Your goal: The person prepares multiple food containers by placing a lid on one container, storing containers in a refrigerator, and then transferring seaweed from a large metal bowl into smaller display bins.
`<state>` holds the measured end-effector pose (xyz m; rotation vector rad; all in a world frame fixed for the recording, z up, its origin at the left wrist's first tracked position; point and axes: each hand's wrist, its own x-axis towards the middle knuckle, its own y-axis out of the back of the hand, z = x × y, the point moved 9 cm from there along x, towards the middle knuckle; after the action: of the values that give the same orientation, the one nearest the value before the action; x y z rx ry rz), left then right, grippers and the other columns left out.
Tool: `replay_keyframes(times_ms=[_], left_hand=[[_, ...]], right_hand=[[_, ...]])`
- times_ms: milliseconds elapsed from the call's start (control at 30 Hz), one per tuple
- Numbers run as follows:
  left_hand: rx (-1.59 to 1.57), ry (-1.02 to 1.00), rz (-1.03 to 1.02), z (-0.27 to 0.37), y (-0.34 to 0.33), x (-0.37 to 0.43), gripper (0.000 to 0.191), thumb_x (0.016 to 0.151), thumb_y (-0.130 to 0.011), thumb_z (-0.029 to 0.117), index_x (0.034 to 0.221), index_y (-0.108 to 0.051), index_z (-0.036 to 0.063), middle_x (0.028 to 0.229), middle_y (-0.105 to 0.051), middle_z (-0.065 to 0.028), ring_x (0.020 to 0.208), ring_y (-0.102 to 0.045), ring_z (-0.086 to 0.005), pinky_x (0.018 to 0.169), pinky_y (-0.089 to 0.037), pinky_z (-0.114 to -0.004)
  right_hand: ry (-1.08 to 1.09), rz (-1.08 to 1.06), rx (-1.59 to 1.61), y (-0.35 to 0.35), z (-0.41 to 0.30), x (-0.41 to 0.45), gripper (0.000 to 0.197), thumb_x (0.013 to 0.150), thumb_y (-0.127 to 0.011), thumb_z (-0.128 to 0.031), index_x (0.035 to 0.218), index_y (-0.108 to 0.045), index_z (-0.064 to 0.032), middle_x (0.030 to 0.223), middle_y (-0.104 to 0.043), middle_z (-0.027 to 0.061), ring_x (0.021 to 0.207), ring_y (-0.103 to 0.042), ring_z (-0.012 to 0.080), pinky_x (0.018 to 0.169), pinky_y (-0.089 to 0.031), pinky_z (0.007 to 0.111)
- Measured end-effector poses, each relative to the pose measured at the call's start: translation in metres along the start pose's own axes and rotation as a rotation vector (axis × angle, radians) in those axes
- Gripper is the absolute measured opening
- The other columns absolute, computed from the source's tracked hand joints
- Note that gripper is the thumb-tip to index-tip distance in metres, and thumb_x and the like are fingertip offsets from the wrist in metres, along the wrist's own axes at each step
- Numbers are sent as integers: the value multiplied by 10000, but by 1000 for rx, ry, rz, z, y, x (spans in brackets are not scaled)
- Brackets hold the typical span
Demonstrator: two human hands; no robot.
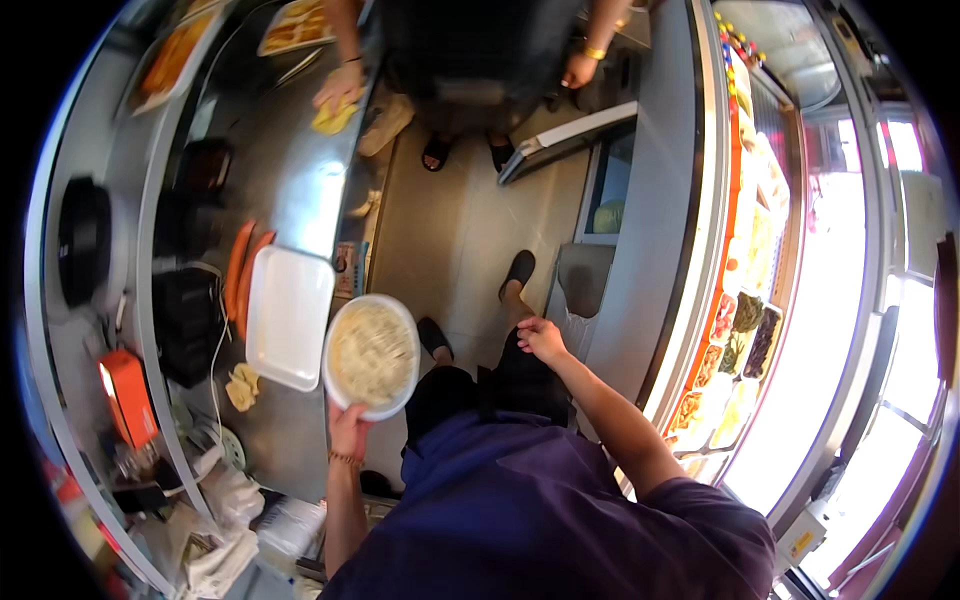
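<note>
My left hand (349, 431) grips the near rim of a white round tub (372, 357), filled with a pale, shredded-looking food that motion blurs. The tub is held beside the steel counter's edge, close to an empty white rectangular tray (290, 319) lying on that counter. My right hand (541, 339) hangs over my right leg with its fingers loosely curled, and I see nothing in it. Two long reddish-orange objects (244, 270), possibly sausages, lie against the tray's far side. A crumpled yellow cloth (242, 387) rests near the tray's lower left corner.
Ahead, a co-worker in dark clothes presses a yellow cloth (334, 116) on the steel counter (289, 180). An open cabinet door (570, 139) juts into the aisle at the right. Food containers fill a lit display case (739, 330) along the right side. Plastic bags (225, 487) lie lower left.
</note>
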<state>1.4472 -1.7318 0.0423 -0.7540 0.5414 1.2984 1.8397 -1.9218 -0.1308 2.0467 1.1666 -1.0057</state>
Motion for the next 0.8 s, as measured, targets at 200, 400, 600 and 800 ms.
replay_keyframes(times_ms=[200,400,600,800], left_hand=[[387,180,-301,-122,-283,201,618,864,-534,-33,1431,-363,144,1231,-590,-94,1055,-655,-217,767,-607,-356],[789,81,-491,-302,-578,484,507,875,-644,130,1360,-502,89,1142,-659,-138,1001,-668,-255,774,-584,-401],[936,-160,-635,-497,-760,700,458,834,-678,157,1274,-582,77,1112,-684,-174,927,-690,-314,786,-578,-401],[894,70,-701,-633,-875,752,629,843,-679,164,1428,-476,59,1351,-566,-236,1194,-596,-357,960,-525,-401]], right_hand=[[-131,91,536,76,109,101,257,898,-640,-104,1135,-614,-7,932,-679,105,751,-681,196,664,-577,316],[-33,147,683,104,157,221,202,908,-650,-126,1066,-645,0,933,-673,77,764,-645,154,705,-535,279],[-34,349,416,197,113,212,190,931,-628,-105,1098,-630,-15,992,-661,80,925,-615,155,835,-503,303],[-232,478,207,233,124,203,179,943,-622,-76,1111,-621,-12,1078,-673,96,1002,-626,167,884,-500,305]])
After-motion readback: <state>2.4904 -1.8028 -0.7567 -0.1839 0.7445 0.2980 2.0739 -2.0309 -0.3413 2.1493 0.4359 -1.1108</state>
